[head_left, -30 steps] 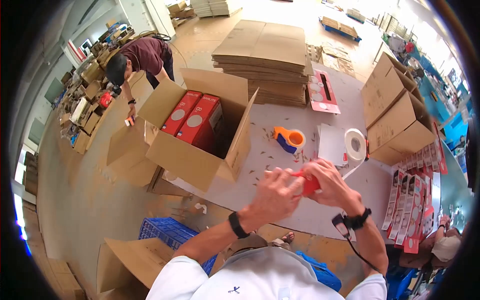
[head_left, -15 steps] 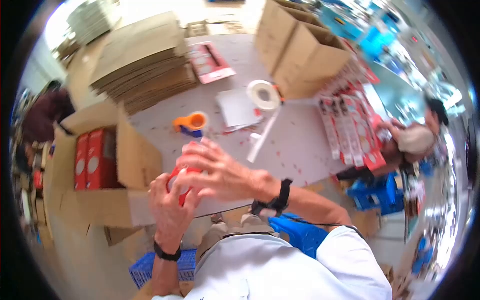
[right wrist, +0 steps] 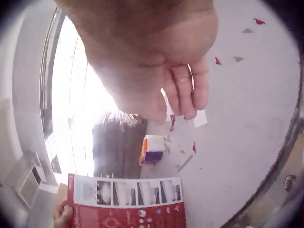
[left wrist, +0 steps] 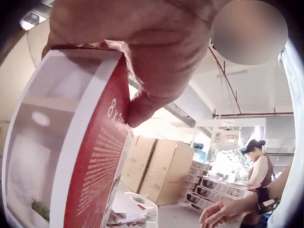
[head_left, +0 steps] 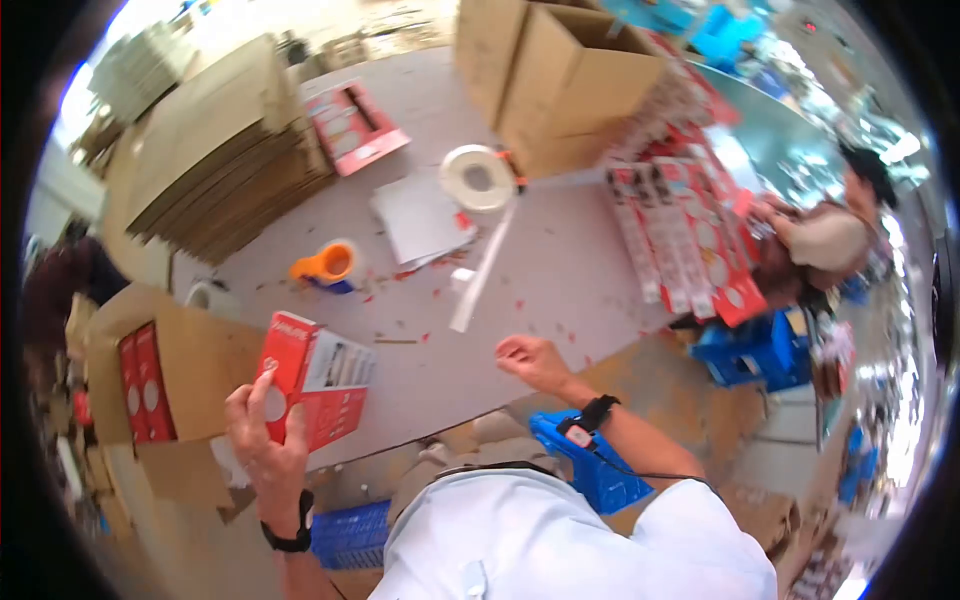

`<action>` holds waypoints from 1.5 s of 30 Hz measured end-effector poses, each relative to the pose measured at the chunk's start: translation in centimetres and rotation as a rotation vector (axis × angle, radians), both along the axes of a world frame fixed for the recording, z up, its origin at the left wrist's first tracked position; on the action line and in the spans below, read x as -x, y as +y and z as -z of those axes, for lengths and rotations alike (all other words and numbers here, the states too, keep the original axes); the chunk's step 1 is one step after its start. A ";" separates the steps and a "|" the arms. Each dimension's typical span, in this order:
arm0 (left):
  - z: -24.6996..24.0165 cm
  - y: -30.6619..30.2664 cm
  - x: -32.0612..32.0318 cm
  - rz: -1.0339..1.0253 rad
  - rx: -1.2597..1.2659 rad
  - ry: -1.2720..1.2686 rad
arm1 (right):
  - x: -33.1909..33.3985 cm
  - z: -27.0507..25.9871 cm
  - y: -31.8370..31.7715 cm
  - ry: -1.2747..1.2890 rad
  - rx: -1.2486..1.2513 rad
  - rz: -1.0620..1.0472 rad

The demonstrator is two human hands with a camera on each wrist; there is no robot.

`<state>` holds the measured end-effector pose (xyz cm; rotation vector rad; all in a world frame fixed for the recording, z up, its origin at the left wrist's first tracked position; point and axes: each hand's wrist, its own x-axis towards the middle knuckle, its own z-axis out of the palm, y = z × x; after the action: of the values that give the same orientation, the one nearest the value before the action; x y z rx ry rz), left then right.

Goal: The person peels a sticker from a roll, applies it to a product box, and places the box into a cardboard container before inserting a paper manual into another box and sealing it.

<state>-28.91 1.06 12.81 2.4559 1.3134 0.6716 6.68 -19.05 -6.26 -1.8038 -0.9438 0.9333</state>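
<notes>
My left hand (head_left: 268,445) grips a red and white printed box (head_left: 335,425) over the table's near left corner, beside an open carton (head_left: 205,355). In the left wrist view the thumb and palm of that hand (left wrist: 166,57) wrap the box's upper edge, and its red side (left wrist: 102,156) carries white print. Apart from the box, my right hand (head_left: 540,365) hovers over the near side of the table, fingers loosely bent, holding nothing. The right wrist view shows its fingers hanging down, with the box (right wrist: 128,216) lower in the picture.
Two red boxes (head_left: 148,385) stand inside the open carton. An orange tape dispenser (head_left: 325,265), white sheets (head_left: 420,225) and a roll of white tape (head_left: 478,180) lie mid-table. Stacked flat cardboard (head_left: 215,150), tall cartons (head_left: 575,90) and red packaging (head_left: 690,240) surround them. A person (head_left: 825,235) sits at right.
Both hands were together on the red thing; now my right hand has let go and moved right, while my left holds the box farther left. The head view has swung right.
</notes>
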 end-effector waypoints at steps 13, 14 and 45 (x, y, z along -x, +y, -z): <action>1.0 -4.4 -13.4 0.103 -0.086 -0.194 | -11.3 4.9 16.7 0.682 -0.107 0.425; 3.0 -3.9 -15.9 0.136 -0.010 -0.254 | -11.9 5.8 17.0 0.688 -0.113 0.457; 19.4 -3.9 -28.2 0.028 1.582 -0.605 | -9.2 0.6 8.5 0.900 0.146 0.456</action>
<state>-0.70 -2.88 -6.55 0.8741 0.8887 0.1317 15.85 -10.59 -6.83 -1.3687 0.0962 1.3379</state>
